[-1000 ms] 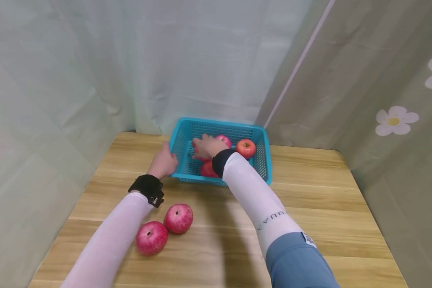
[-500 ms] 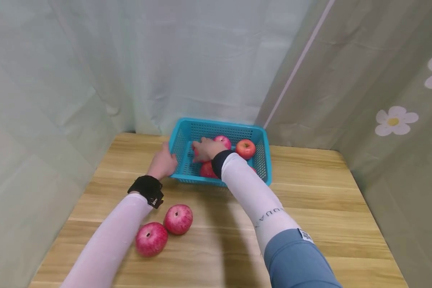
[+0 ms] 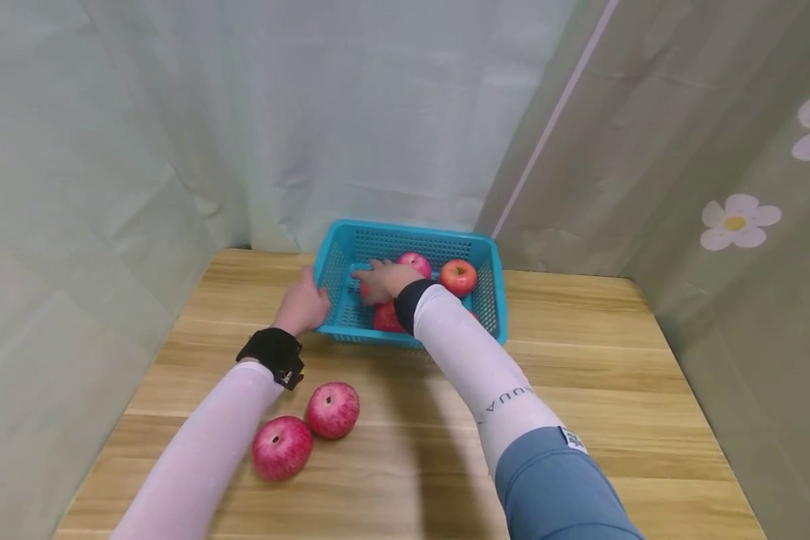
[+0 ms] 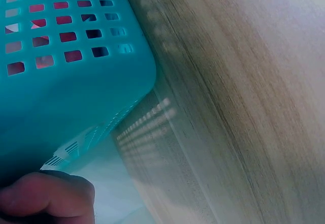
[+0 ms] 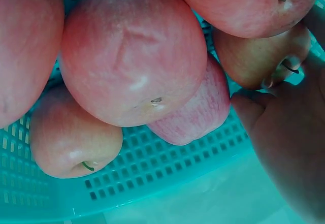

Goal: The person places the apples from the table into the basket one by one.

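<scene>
A blue plastic basket (image 3: 378, 334) with lattice walls stands at the back of the table, several red apples inside. My left hand (image 3: 301, 305) grips its left rim; in the left wrist view a curled finger (image 4: 51, 196) shows by the basket wall. Inside, at the left of the basket, my right hand (image 3: 382, 280) holds a red apple (image 5: 256, 56), its thumb against the fruit near the stem. Other apples crowd around it, such as a large one (image 5: 132, 56) in the right wrist view and an orange-red one (image 3: 458, 277) at the basket's right.
Two pinkish-red apples, one nearer (image 3: 282, 448) and one farther (image 3: 333, 410), sit on the wooden table (image 3: 580, 390) beside my left forearm. Grey-green curtains (image 3: 391, 112) hang close behind the basket and along both sides.
My right hand has shifted slightly left within the basket. The left hand keeps its grip on the rim, and the table apples stay put.
</scene>
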The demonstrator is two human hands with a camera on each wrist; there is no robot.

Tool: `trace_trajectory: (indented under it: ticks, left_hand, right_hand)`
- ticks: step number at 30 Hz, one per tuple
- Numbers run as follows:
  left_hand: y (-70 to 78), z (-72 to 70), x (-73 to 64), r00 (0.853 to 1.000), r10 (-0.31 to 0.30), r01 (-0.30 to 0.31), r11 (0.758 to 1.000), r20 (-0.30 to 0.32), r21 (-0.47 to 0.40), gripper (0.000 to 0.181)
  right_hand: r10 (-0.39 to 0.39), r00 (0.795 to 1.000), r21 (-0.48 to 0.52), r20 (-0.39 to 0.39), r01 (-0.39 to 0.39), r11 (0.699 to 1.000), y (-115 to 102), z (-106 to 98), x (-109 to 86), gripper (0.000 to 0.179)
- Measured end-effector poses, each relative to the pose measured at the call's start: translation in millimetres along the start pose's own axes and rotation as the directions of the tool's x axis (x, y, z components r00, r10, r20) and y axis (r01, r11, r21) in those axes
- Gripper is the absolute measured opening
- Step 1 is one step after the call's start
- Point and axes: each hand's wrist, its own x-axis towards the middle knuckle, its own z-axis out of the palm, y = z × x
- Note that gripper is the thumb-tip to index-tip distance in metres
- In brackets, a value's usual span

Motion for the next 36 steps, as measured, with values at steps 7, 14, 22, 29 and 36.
trace_trajectory:
  ticks: [7, 14, 22, 29, 36]
  left_hand:
    - [0.0, 1.0, 4.6, 1.000, 0.020, -0.020, 1.000, 0.004, -0.005, 0.052]
    - [1.5, 1.6, 6.6, 1.000, 0.023, -0.023, 1.000, 0.015, 0.016, 0.054]
    - [-1.7, -6.9, 5.1, 0.999, 0.034, -0.035, 0.999, 0.030, 0.010, 0.057]
    - [-9.1, -17.3, -2.0, 1.000, 0.016, -0.016, 1.000, 0.011, -0.012, 0.057]
    - [-15.4, -26.0, -5.9, 1.000, 0.012, -0.012, 1.000, -0.020, -0.025, 0.056]
  right_hand:
    - [0.015, 1.000, 0.020, 0.006, -0.015, 1.000, 1.0, -3.9, -1.7, 0.074]
    - [0.035, 0.999, 0.041, 0.008, -0.036, 0.999, 2.6, -5.3, -2.9, 0.074]
    - [-0.025, 0.999, 0.107, 0.037, 0.020, 0.994, 5.7, -16.4, -8.1, 0.058]
    - [-0.237, 0.970, 0.135, -0.045, 0.241, 0.961, 19.5, -32.2, -31.8, 0.061]
    - [-0.221, 0.962, 0.180, -0.161, 0.249, 0.952, 55.6, -38.9, -78.3, 0.065]
